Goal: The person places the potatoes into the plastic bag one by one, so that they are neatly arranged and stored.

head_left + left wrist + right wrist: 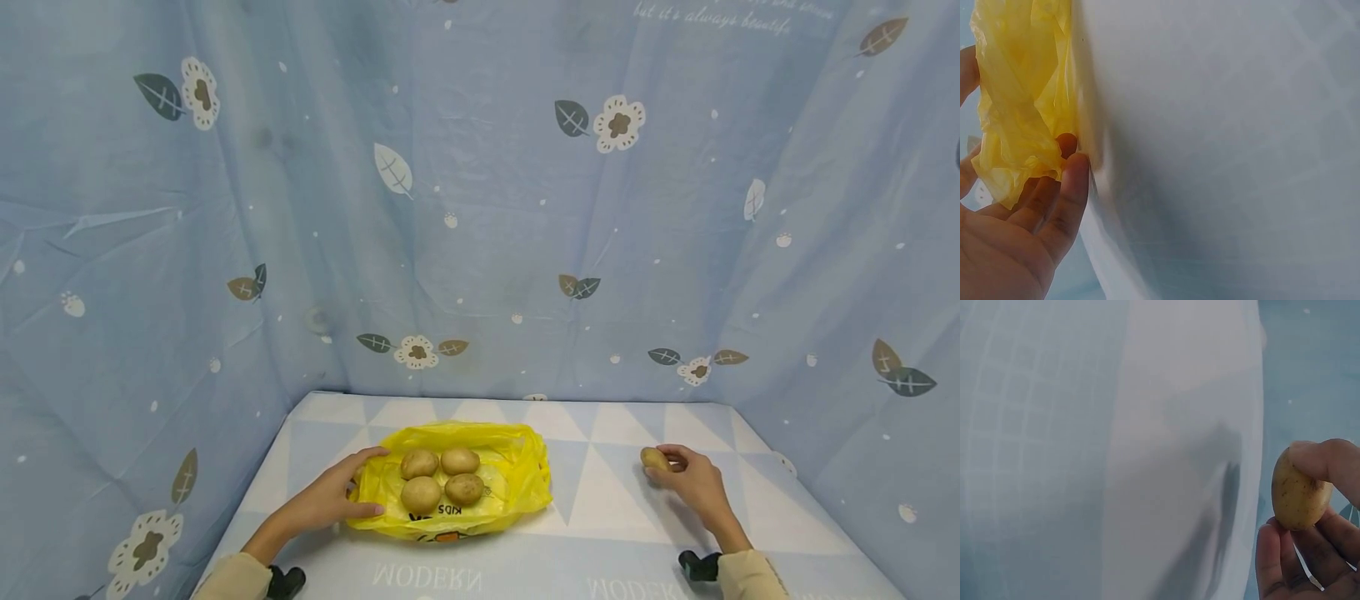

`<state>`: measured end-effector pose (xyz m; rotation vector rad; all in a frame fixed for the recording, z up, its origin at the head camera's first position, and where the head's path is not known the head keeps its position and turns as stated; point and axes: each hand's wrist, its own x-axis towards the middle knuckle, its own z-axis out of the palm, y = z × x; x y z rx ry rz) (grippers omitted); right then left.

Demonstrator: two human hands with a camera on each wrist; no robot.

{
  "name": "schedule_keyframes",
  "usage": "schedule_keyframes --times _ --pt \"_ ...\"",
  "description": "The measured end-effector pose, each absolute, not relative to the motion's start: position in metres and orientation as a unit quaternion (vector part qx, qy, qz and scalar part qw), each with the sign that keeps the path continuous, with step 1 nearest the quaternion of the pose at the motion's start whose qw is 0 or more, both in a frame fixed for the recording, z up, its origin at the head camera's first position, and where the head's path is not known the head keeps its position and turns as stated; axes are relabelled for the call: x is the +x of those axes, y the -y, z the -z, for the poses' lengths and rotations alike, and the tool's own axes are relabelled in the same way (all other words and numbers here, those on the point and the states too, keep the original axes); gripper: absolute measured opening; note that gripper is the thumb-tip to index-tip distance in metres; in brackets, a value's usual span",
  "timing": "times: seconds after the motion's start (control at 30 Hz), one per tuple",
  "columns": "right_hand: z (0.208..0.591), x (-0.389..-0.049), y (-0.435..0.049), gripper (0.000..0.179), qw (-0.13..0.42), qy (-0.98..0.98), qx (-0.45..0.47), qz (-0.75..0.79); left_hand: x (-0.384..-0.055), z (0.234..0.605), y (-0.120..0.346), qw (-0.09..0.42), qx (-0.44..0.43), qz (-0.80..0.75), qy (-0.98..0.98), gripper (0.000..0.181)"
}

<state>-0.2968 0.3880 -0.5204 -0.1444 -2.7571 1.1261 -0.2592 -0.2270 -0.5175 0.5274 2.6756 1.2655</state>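
A yellow plastic bag [517, 479] lies spread wide on the table, with several potatoes [421, 495] grouped inside it. My left hand [322, 500] holds the bag's left end, thumb at the near side and fingers at the far side. In the left wrist view the fingers [1066, 212] curl about the crumpled yellow plastic [1016, 112]. Off to the right, my right hand [697, 483] pinches a single potato [654, 458] above the table. The right wrist view shows that potato [1300, 494] between the thumb and fingertips, with small dark specks on its skin.
The table [600, 533] wears a white and pale blue triangle-patterned cover with printed lettering near the front. A blue curtain [480, 250] with leaves and flowers hangs behind and at both sides. Black straps [700, 566] are on both wrists.
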Motion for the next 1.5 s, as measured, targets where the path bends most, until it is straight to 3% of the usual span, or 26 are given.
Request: schedule_keyframes --times 1.5 --pt "0.505 -0.301 -0.333 0.052 0.107 0.912 0.029 -0.394 -0.260 0.518 0.225 0.071 0.173 -0.428 -0.884 0.085"
